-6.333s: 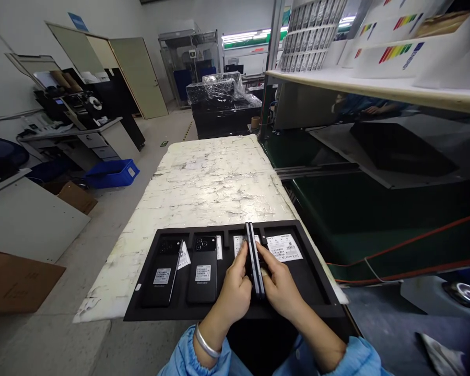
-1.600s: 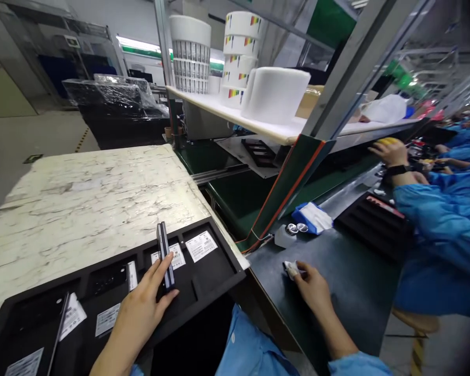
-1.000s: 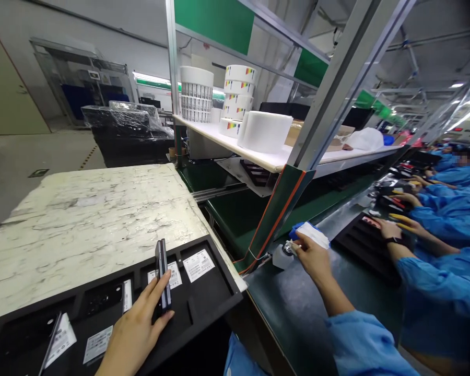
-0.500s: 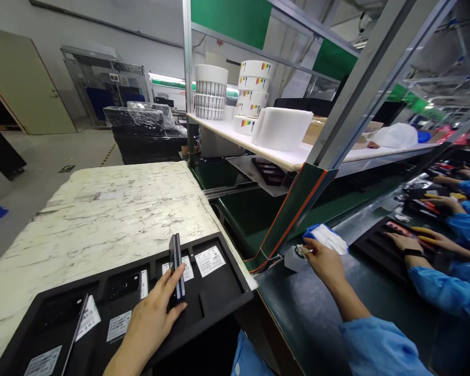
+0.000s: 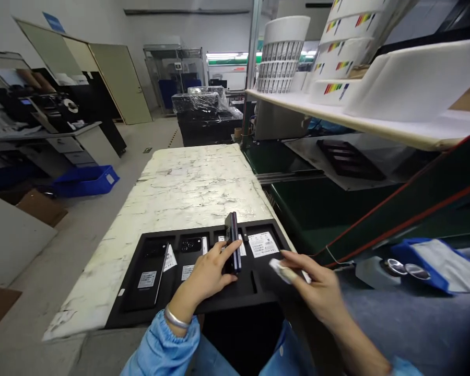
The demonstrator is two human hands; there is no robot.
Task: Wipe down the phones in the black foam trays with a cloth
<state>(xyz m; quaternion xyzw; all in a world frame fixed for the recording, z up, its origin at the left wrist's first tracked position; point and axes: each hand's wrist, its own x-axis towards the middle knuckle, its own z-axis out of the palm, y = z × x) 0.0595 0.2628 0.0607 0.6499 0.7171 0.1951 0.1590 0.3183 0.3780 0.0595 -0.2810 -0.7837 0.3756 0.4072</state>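
The left hand (image 5: 203, 274) is closed around a slim, upright dark smartphone (image 5: 232, 243), its fingers across the broad face and its thumb side low; the phone stands on a long edge above the right-hand part of the tray, and whether it is one phone or two pressed together is hard to tell. A polished silver bangle (image 5: 176, 318) sits on that wrist, just above a pale blue cloth sleeve (image 5: 160, 350).

The right hand (image 5: 317, 282), slightly blurred, pinches a small white wipe (image 5: 282, 271) between thumb and fingers, just beside the upright phone but not touching it.

Below both hands lies a black foam tray (image 5: 203, 308) with rectangular compartments. Two black smartphones (image 5: 151, 277) lie in its left compartments, each with a white barcode sticker, and a white barcode label card (image 5: 263, 244) lies in the far right compartment.

The tray rests on a long white table with a cracked, worn top (image 5: 180, 183). To the right, on the bench, two shiny round metal discs (image 5: 399, 269) sit beside a blue-and-white packet (image 5: 434, 266). White label rolls (image 5: 282, 60) stand on a shelf above, and a blue plastic crate (image 5: 86, 180) sits on the floor at left
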